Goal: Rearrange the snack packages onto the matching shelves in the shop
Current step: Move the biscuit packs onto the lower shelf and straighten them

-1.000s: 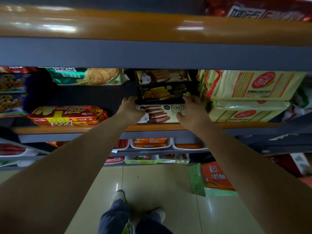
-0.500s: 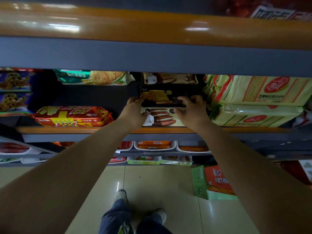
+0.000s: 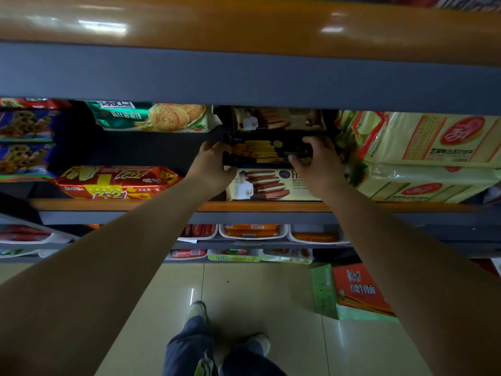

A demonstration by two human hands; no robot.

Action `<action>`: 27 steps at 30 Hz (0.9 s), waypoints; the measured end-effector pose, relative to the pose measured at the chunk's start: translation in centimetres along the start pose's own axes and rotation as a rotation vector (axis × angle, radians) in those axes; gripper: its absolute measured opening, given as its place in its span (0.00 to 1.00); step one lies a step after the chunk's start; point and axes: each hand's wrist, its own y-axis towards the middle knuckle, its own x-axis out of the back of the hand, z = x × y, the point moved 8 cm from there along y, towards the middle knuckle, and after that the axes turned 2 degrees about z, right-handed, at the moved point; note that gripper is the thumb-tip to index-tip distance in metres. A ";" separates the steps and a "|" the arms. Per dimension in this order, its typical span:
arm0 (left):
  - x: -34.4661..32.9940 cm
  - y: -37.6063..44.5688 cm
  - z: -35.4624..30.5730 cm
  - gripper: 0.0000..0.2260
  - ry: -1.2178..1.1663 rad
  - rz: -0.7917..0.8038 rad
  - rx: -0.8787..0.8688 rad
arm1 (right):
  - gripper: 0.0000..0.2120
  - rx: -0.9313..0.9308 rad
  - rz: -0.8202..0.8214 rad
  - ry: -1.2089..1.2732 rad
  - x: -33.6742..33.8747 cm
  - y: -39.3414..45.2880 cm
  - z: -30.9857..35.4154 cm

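A person faces a shop shelf [image 3: 173, 206] with an orange front edge, both bare arms stretched forward. The left hand [image 3: 212, 165] and right hand [image 3: 315, 164] hold the two ends of a black pack [image 3: 267, 151] printed with yellow wafers; the fingers [image 3: 307, 141] of each hand curl round its short edges, so both hands grip it. The black pack sits in the middle of a three-high stack on that shelf, resting on a cream pack [image 3: 267, 184] (chocolate wafers and a figure in white pictured on it) and under a second similar pack [image 3: 279, 119]. Just right of the stack are two large pale yellow packs [image 3: 431, 139], one atop the other. To the left, apart from the stack, lies a red pack [image 3: 116, 183] marked "3+2", with a green biscuit pack [image 3: 151, 116] above it and blue cookie packs [image 3: 25, 143] at the far left. Lower shelves hold white trays [image 3: 253, 232] of orange and red goods. On the tiled floor [image 3: 257, 299] stands a green and orange box [image 3: 352, 291], near the person's shoes [image 3: 198, 312].
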 end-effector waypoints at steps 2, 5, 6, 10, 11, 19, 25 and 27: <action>0.8 0.9 -0.4 0.23 0.017 -0.037 -0.023 | 0.26 0.044 -0.030 0.017 0.3 1.4 0.6; 0.3 2.2 -0.5 0.25 -0.006 -0.017 -0.039 | 0.30 0.035 -0.012 0.010 -0.1 3.7 0.1; -0.1 2.5 -0.4 0.25 -0.017 -0.011 -0.041 | 0.31 0.017 0.009 -0.002 -0.4 4.3 -0.2; -0.9 3.1 -0.3 0.29 -0.044 -0.024 -0.045 | 0.35 -0.042 0.135 -0.143 -1.4 5.6 -1.3; -0.8 3.3 -0.3 0.30 -0.038 -0.031 -0.052 | 0.35 -0.043 0.163 -0.166 -1.7 5.8 -1.4; -1.3 4.7 -0.9 0.27 -0.025 0.002 -0.088 | 0.28 0.047 0.116 -0.165 -1.8 5.5 -1.0; -0.6 5.0 -0.4 0.30 0.014 -0.056 -0.060 | 0.28 0.091 0.113 -0.104 -1.4 5.3 -0.2; 0.1 5.7 -0.7 0.30 0.046 -0.064 -0.095 | 0.30 0.110 0.125 -0.135 -1.4 5.6 -0.2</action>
